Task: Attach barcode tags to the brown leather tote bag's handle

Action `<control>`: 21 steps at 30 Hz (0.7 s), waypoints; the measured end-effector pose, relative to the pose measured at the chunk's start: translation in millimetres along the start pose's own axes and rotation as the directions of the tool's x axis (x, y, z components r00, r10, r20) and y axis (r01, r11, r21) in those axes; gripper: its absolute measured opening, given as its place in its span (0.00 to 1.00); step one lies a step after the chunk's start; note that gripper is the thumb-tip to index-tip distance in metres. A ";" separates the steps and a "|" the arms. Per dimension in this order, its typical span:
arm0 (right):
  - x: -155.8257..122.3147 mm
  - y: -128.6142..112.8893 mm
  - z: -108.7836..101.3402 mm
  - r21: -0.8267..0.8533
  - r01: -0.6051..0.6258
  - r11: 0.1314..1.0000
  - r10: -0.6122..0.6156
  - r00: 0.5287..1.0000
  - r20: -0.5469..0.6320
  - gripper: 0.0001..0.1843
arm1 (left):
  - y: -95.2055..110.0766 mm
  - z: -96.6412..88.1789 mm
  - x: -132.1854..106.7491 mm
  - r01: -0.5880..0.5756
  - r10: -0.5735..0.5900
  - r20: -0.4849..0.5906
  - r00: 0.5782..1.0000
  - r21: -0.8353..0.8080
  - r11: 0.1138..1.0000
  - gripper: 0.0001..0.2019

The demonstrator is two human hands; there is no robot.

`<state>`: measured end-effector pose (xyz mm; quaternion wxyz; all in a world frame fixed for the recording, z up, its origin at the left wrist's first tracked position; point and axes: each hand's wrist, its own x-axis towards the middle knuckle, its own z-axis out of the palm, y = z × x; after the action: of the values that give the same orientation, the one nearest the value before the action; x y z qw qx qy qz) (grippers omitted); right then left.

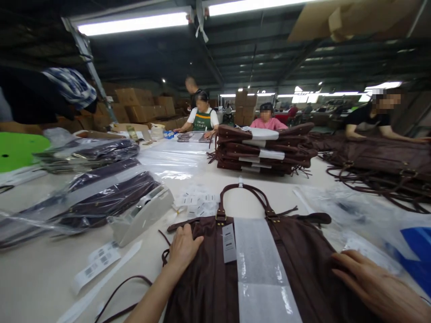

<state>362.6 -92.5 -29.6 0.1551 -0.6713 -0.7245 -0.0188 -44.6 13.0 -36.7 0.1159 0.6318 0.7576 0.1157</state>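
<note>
A dark brown leather handbag (pixel 303 264) lies flat on the table in front of me, handles pointing away. A white foam strip (pixel 259 269) runs down its middle, with a grey barcode tag (pixel 229 242) beside it. My left hand (pixel 183 249) rests on the bag's upper left corner, fingers laid flat and together. My right hand (pixel 373 280) lies flat on the bag's right side, fingers stretched out. Neither hand holds anything.
Bagged handbags in clear plastic (pixel 97 197) lie at left beside a white tape dispenser (pixel 143 215). Barcode labels (pixel 96 264) and small white packets (pixel 198 199) sit nearby. A stack of brown bags (pixel 266 150) stands ahead, more bags (pixel 380 161) at right. Several workers sit at the far side.
</note>
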 end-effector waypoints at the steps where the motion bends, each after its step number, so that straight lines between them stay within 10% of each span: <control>1: -1.9 2.2 2.6 -0.004 -0.014 1.000 0.014 0.999 0.049 0.18 | -0.5 3.4 3.7 0.006 -0.005 0.010 1.000 -0.050 0.999 0.13; 7: -8.0 7.9 17.0 0.010 -0.063 0.998 0.062 0.993 0.098 0.19 | 10.1 -10.4 6.8 0.076 -0.013 0.144 0.989 -0.445 0.892 0.06; 14: -15.0 7.1 28.8 -0.033 -0.007 0.999 0.007 1.000 0.007 0.16 | 24.6 -26.3 2.7 0.506 0.149 0.531 0.834 -0.844 0.177 0.14; 17: -16.2 5.4 26.7 -0.025 -0.024 0.999 0.023 1.000 -0.008 0.14 | 14.0 -9.4 5.2 0.626 0.102 0.643 0.759 -0.764 0.159 0.12; 21: -10.1 9.8 17.6 0.051 -0.139 0.989 0.140 0.990 -0.028 0.18 | 6.8 3.4 4.2 0.592 0.047 0.618 0.784 -0.769 0.241 0.17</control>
<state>369.2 -97.2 -50.6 0.1837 -0.7159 -0.6736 -0.0009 -37.9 18.4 -37.9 0.6843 0.2911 0.5770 0.3377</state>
